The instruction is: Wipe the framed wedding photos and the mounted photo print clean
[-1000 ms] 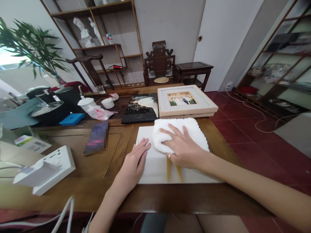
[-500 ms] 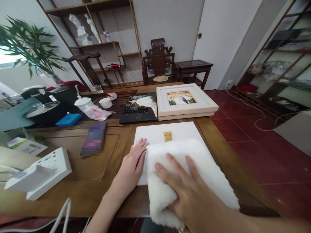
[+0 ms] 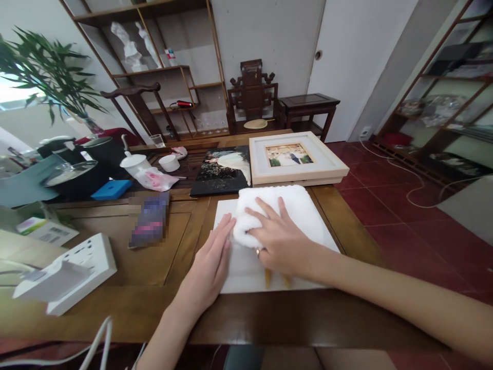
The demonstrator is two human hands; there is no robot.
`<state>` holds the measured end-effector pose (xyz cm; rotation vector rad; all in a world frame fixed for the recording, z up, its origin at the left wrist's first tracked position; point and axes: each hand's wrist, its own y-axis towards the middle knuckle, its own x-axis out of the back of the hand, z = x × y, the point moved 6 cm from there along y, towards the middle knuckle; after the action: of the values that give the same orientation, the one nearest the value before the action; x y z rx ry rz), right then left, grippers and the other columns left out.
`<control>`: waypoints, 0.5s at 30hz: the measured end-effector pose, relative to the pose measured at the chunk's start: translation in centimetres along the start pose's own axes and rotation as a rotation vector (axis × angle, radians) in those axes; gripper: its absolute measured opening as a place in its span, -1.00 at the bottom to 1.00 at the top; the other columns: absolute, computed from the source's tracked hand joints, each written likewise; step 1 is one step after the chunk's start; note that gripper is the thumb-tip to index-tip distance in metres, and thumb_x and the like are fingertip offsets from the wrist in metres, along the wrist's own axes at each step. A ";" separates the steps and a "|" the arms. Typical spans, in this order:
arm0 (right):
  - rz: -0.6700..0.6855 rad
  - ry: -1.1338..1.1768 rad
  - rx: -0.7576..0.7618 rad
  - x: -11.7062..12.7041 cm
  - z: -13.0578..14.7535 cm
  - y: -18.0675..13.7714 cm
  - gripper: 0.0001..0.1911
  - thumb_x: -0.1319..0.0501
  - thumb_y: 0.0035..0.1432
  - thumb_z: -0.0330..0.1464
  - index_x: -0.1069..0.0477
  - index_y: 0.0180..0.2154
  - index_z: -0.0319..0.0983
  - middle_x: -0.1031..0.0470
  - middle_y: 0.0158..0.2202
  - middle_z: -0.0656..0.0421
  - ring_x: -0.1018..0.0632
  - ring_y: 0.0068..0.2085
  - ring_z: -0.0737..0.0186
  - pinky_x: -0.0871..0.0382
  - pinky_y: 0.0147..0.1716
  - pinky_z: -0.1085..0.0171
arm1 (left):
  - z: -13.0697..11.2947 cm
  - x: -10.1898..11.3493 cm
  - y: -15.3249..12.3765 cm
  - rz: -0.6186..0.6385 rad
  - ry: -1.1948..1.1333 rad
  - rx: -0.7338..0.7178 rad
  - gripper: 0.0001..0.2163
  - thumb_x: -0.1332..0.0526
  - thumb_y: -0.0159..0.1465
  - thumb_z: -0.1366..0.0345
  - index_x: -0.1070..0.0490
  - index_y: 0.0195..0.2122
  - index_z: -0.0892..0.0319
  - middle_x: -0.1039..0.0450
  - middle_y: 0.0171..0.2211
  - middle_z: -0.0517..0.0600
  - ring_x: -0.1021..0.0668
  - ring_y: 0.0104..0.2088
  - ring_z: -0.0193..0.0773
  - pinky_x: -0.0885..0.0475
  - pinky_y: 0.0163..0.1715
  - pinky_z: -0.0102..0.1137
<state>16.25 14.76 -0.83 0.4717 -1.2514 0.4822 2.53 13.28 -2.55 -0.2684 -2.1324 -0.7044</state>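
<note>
A fluffy white towel (image 3: 298,208) lies over the far part of a flat white panel (image 3: 241,272). My right hand (image 3: 283,234), with a ring on it, presses on the towel with spread fingers and keeps a gathered fold of it at the thumb side. Beside the towel, my left hand (image 3: 211,257) rests flat on the panel's left edge, fingers stretched out and holding nothing. Two narrow golden strips (image 3: 267,279) show on the panel below my right wrist; the rest of that golden piece is hidden.
Beyond the panel lie a dark picture print (image 3: 223,172) and a pale wooden frame (image 3: 300,177). To the left are a white power strip (image 3: 87,272), a blurred-out packet (image 3: 150,221), a blue box (image 3: 111,189), a white cup (image 3: 169,163) and a teapot (image 3: 134,162).
My right hand has pushed the towel away from me, toward the panel's far edge. The near part of the panel is now uncovered. My left hand has stayed at the left edge.
</note>
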 end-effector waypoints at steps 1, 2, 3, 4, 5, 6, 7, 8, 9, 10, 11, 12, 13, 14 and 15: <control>-0.006 -0.008 0.058 -0.1 0.9 -0.3 -0.58 -0.08 0.05 -0.41 -0.46 -0.04 -0.25 -0.12 0.28 -0.07 0.11 0.31 -0.27 0.39 0.12 -0.42 | -0.1 0.2 0.0 -0.016 -0.007 -0.005 -0.58 0.09 0.38 0.35 -0.05 0.27 0.12 -0.05 0.30 0.05 -0.16 0.28 -0.21 -0.11 0.25 -0.22; -0.004 -0.016 0.136 -0.2 2.0 -0.7 -0.62 -0.10 0.06 -0.38 -0.49 -0.08 -0.24 -0.12 0.27 -0.09 0.09 0.31 -0.29 0.39 0.11 -0.43 | 0.0 0.4 -0.1 -0.031 -0.019 0.000 -0.58 0.10 0.38 0.35 -0.03 0.28 0.11 -0.02 0.32 0.03 -0.15 0.29 -0.21 -0.11 0.26 -0.22; 0.003 -0.025 0.228 -0.3 3.2 -1.2 -0.65 -0.12 0.06 -0.36 -0.52 -0.12 -0.24 -0.13 0.27 -0.12 0.05 0.30 -0.30 0.37 0.11 -0.43 | 0.1 0.6 -0.2 -0.045 -0.034 0.009 -0.57 0.10 0.39 0.35 -0.02 0.28 0.09 0.00 0.32 0.02 -0.14 0.29 -0.21 -0.11 0.26 -0.23; 0.014 -0.036 0.327 -0.4 4.3 -1.7 -0.67 -0.15 0.05 -0.34 -0.53 -0.15 -0.24 -0.14 0.26 -0.15 0.01 0.29 -0.31 0.34 0.12 -0.41 | 0.2 0.8 -0.2 -0.058 -0.049 0.019 -0.58 0.10 0.39 0.35 -0.03 0.28 0.09 -0.01 0.32 0.01 -0.14 0.29 -0.21 -0.10 0.26 -0.23; 0.022 -0.047 0.419 -0.5 5.3 -2.3 -0.69 -0.17 0.04 -0.33 -0.54 -0.17 -0.25 -0.15 0.25 -0.17 -0.03 0.28 -0.31 0.29 0.14 -0.38 | 0.4 1.0 -0.3 -0.072 -0.062 0.027 -0.59 0.10 0.39 0.34 -0.05 0.27 0.09 -0.02 0.32 0.00 -0.14 0.29 -0.21 -0.09 0.26 -0.23; 0.027 -0.056 0.496 -0.6 6.1 -2.9 -0.69 -0.19 0.03 -0.32 -0.55 -0.18 -0.27 -0.17 0.24 -0.19 -0.07 0.27 -0.30 0.24 0.16 -0.34 | 0.5 1.1 -0.4 -0.083 -0.072 0.030 -0.60 0.11 0.39 0.34 -0.08 0.26 0.10 -0.04 0.31 0.00 -0.15 0.29 -0.22 -0.09 0.27 -0.22; 0.025 -0.062 0.553 -0.5 6.7 -3.6 -0.69 -0.20 0.03 -0.30 -0.55 -0.19 -0.27 -0.20 0.22 -0.20 -0.11 0.26 -0.29 0.20 0.17 -0.30 | 0.5 1.2 -0.5 -0.087 -0.078 0.026 -0.61 0.11 0.39 0.33 -0.12 0.24 0.12 -0.06 0.30 0.00 -0.17 0.28 -0.22 -0.09 0.27 -0.22; 0.023 -0.066 0.590 -0.4 7.1 -4.2 -0.70 -0.21 0.04 -0.29 -0.54 -0.19 -0.27 -0.22 0.21 -0.19 -0.14 0.25 -0.27 0.16 0.17 -0.28 | 0.5 1.2 -0.6 -0.081 -0.082 0.018 -0.61 0.11 0.39 0.32 -0.15 0.22 0.14 -0.09 0.29 0.01 -0.18 0.27 -0.21 -0.10 0.26 -0.22; 0.025 -0.073 0.608 -0.2 7.3 -4.7 -0.71 -0.20 0.06 -0.27 -0.54 -0.20 -0.26 -0.25 0.19 -0.19 -0.17 0.23 -0.26 0.14 0.18 -0.27 | 0.5 1.1 -0.6 -0.064 -0.082 0.013 -0.62 0.11 0.39 0.32 -0.19 0.21 0.15 -0.13 0.27 0.02 -0.21 0.26 -0.22 -0.11 0.26 -0.22; 0.026 -0.080 0.613 0.0 7.4 -5.2 -0.74 -0.18 0.09 -0.28 -0.54 -0.23 -0.25 -0.28 0.18 -0.17 -0.20 0.22 -0.25 0.13 0.17 -0.27 | 0.6 1.0 -0.6 -0.040 -0.081 0.015 -0.63 0.10 0.39 0.31 -0.22 0.19 0.17 -0.17 0.25 0.03 -0.24 0.25 -0.22 -0.14 0.25 -0.22; 0.034 -0.085 0.605 0.2 7.3 -5.7 -0.77 -0.16 0.12 -0.29 -0.54 -0.27 -0.23 -0.30 0.17 -0.16 -0.24 0.20 -0.23 0.12 0.17 -0.28 | 0.7 0.7 -0.6 -0.013 -0.077 0.027 -0.63 0.09 0.39 0.30 -0.26 0.16 0.18 -0.22 0.23 0.03 -0.27 0.23 -0.21 -0.16 0.24 -0.22; 0.054 -0.085 0.581 0.4 7.1 -6.0 -0.78 -0.13 0.15 -0.30 -0.54 -0.29 -0.22 -0.31 0.16 -0.15 -0.26 0.19 -0.21 0.12 0.17 -0.28 | 0.8 0.5 -0.6 0.013 -0.071 0.046 -0.64 0.08 0.39 0.29 -0.30 0.14 0.19 -0.26 0.20 0.04 -0.30 0.22 -0.21 -0.18 0.23 -0.21; 0.077 -0.072 0.541 0.7 6.7 -6.1 -0.78 -0.13 0.15 -0.31 -0.53 -0.30 -0.21 -0.32 0.16 -0.14 -0.28 0.19 -0.20 0.12 0.17 -0.29 | 0.9 0.3 -0.5 0.032 -0.065 0.065 -0.65 0.07 0.38 0.28 -0.34 0.11 0.20 -0.30 0.18 0.04 -0.32 0.20 -0.20 -0.19 0.23 -0.20; 0.099 -0.045 0.491 0.9 6.1 -6.1 -0.79 -0.14 0.12 -0.30 -0.53 -0.30 -0.20 -0.32 0.16 -0.12 -0.27 0.19 -0.19 0.13 0.17 -0.29 | 0.9 0.2 -0.4 0.044 -0.061 0.081 -0.65 0.06 0.38 0.27 -0.37 0.08 0.21 -0.32 0.16 0.04 -0.34 0.19 -0.18 -0.21 0.22 -0.18; 0.120 -0.007 0.439 1.1 5.5 -6.0 -0.79 -0.16 0.09 -0.30 -0.52 -0.28 -0.20 -0.33 0.15 -0.11 -0.26 0.20 -0.18 0.16 0.18 -0.28 | 1.0 0.1 -0.4 0.049 -0.056 0.091 -0.66 0.05 0.38 0.26 -0.39 0.05 0.21 -0.34 0.15 0.05 -0.36 0.18 -0.17 -0.22 0.22 -0.17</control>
<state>15.74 6.81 1.14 0.7695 -1.1847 0.8653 1.70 13.53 -3.10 -0.2928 -2.1965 -0.5765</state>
